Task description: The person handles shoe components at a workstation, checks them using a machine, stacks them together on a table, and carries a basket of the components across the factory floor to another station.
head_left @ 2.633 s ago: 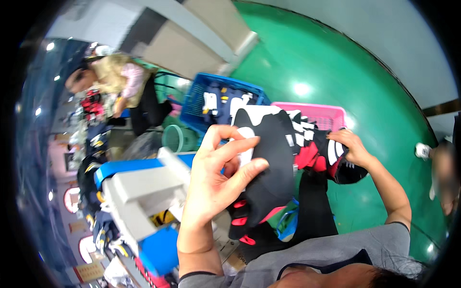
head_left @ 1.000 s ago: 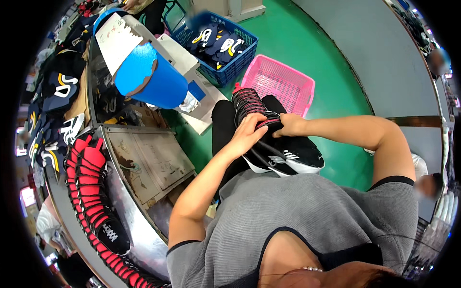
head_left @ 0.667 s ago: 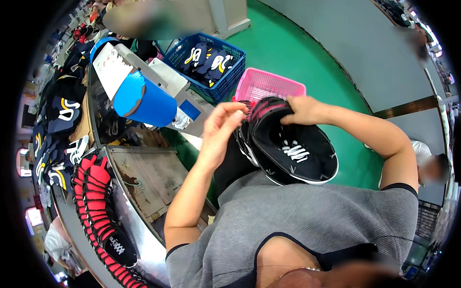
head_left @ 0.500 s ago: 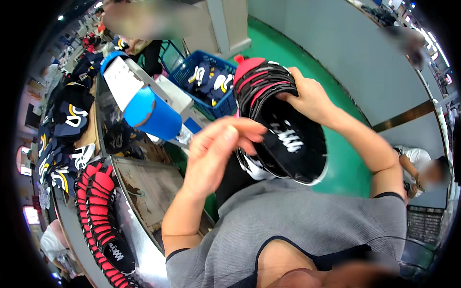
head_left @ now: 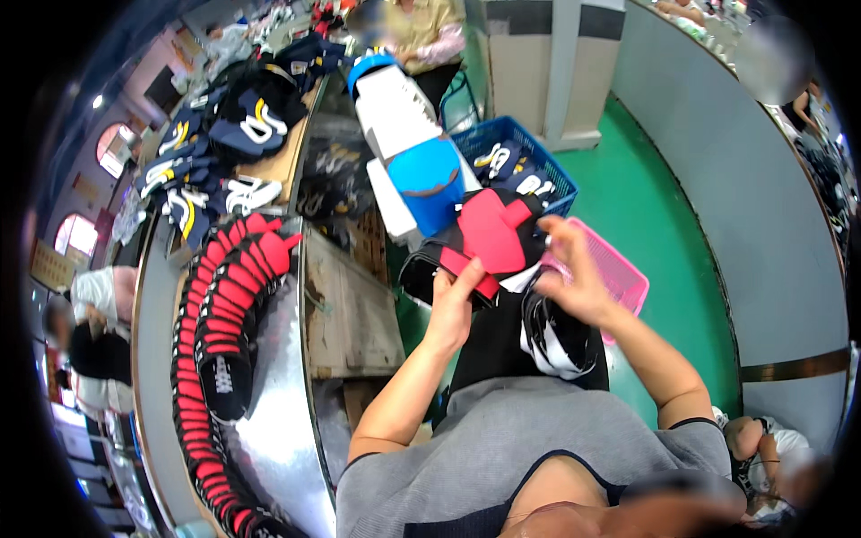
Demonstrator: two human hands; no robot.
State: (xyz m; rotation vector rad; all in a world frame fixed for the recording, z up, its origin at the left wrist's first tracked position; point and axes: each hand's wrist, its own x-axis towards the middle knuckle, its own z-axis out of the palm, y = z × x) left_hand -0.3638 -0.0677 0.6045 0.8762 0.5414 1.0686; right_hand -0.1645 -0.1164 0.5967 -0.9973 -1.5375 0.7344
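Note:
A red and black shoe upper (head_left: pixel 491 235) is held in front of me by my left hand (head_left: pixel 455 300), thumb on top and fingers beneath its near edge. Its smooth red face is turned up. Just right of it is my right hand (head_left: pixel 577 285), fingers curved but apart, slightly blurred, with nothing visible in the gap. Below that hand, a bundle of black uppers with white edges (head_left: pixel 558 336) rests on my lap, partly covered by the hand. I cannot tell whether the right hand touches it.
A blue and white machine (head_left: pixel 430 175) stands ahead. Beyond it is a blue basket (head_left: pixel 560 175) of navy pieces; a pink basket (head_left: pixel 619 269) sits to the right. Nested red and black uppers (head_left: pixel 235 291) curve along the metal table (head_left: pixel 287 403) at left. Navy pieces (head_left: pixel 251 125) are piled farther back.
My left hand, empty before, now holds one upper. The bundle my right hand gripped now sits on my lap, and that hand's fingers are apart. The view has swung left.

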